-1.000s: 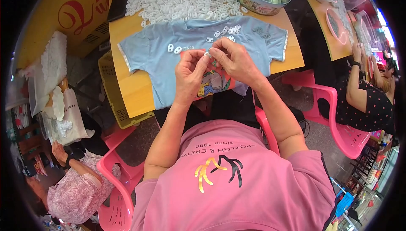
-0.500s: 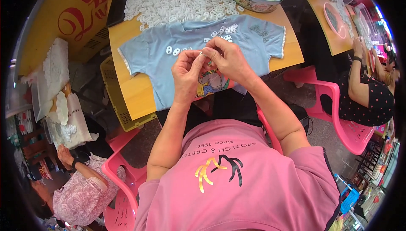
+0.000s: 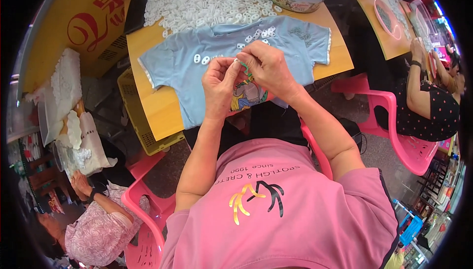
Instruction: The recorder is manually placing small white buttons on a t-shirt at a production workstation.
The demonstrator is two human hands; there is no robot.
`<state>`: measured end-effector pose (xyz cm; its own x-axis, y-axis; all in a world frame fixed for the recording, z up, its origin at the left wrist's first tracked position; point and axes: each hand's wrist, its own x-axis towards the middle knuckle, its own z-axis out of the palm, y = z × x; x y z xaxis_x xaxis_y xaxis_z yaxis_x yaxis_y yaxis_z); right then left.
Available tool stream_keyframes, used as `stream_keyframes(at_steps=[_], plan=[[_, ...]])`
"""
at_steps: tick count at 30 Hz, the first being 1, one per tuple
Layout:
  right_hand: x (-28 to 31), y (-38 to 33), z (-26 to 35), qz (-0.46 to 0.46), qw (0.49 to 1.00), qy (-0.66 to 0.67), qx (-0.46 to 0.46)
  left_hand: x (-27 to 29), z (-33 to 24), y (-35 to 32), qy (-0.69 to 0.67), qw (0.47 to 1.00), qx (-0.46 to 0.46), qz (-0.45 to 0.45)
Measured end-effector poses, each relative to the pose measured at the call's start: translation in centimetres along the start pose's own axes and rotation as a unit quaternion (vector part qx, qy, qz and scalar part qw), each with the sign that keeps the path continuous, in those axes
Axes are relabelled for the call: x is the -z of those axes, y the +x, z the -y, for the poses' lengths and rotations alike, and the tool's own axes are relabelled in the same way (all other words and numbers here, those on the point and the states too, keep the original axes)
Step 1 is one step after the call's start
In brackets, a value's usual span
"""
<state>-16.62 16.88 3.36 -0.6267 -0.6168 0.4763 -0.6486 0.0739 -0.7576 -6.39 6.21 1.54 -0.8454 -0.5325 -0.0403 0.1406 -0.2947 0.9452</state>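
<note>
My left hand (image 3: 219,87) and my right hand (image 3: 272,69) meet above a light-blue T-shirt (image 3: 185,92) spread on the table. The left thumb and forefinger pinch a small white plastic piece (image 3: 237,61), mostly covered by fingers. Against it press my right fingertips, closed; whatever else they hold is hidden. Beyond my right hand, several white oval plastic pieces with two holes (image 3: 268,32) lie on the shirt. Two more ovals (image 3: 201,59) rest left of the hands. Tiny thin grey bits (image 3: 301,34) are scattered near the right sleeve.
A large heap of white ovals (image 3: 202,3) covers the table's far side. An oval metal tin (image 3: 290,3) stands at far right. Yellow crates (image 3: 140,116) sit beneath the table's left. Pink chairs (image 3: 391,121) and co-workers (image 3: 428,106) are on both sides.
Both hands stay pinched together in nearly the same place, with only slight finger movement. The whole view has shifted a little.
</note>
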Motion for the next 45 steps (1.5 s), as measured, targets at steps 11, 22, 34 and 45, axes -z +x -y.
stream_keyframes(at_steps=[11,22,34,45], plan=[[-3.0,-0.1,0.0,-0.093,0.993,-0.067,-0.002,-0.8,0.6,0.5,-0.042,0.997,-0.023,-0.068],[1.9,1.7,-1.1,0.073,0.995,-0.052,0.042,-0.5,0.3,0.3,-0.025,0.999,-0.01,-0.03],[1.3,2.1,-1.3,0.141,0.974,-0.074,0.163,0.4,0.4,0.3,-0.033,0.999,0.002,-0.003],[-1.1,0.8,-1.1,0.043,0.994,-0.044,0.093,0.6,0.7,0.7,-0.081,0.996,0.011,-0.022]])
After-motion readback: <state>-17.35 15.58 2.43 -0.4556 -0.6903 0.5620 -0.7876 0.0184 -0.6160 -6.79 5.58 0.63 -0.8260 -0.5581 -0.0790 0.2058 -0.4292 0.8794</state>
